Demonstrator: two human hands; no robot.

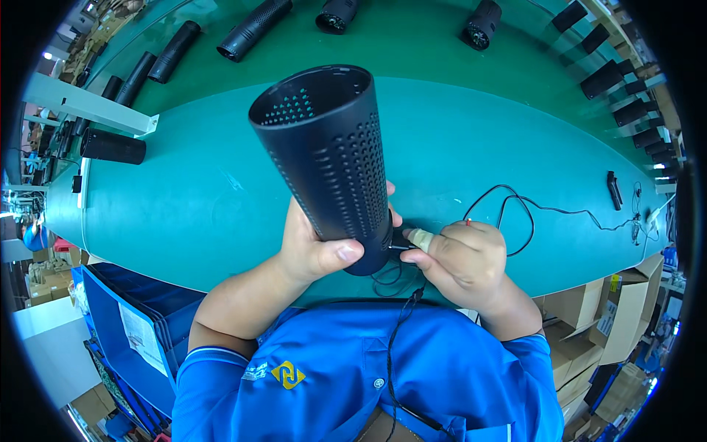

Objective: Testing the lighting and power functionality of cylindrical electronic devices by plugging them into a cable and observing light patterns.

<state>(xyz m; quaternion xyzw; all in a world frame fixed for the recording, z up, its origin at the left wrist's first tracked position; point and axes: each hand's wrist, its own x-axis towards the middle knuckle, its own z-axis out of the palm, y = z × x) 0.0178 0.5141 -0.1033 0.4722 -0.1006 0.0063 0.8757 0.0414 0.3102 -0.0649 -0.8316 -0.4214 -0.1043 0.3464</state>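
My left hand (313,243) wraps round the lower part of a black perforated cylinder housing (335,162), thumb across its near side. The housing is held tilted above the table, its open round end up and toward the far left, rows of small holes along its wall. At the housing's lower right side, my right hand (465,261) is closed in a pinch, with a pale wrap on one finger. A thin, shiny piece shows between its fingertips and the housing, too small to name. Beside the right hand, a black cable (532,221) loops over the table.
Across the green table (191,184), a black housing (114,146) lies at the left. More black cylinders (258,28) line the far belt. A small black handle-shaped piece (614,190) lies right. Blue bins (140,317) stand lower left, cardboard boxes (618,317) lower right.
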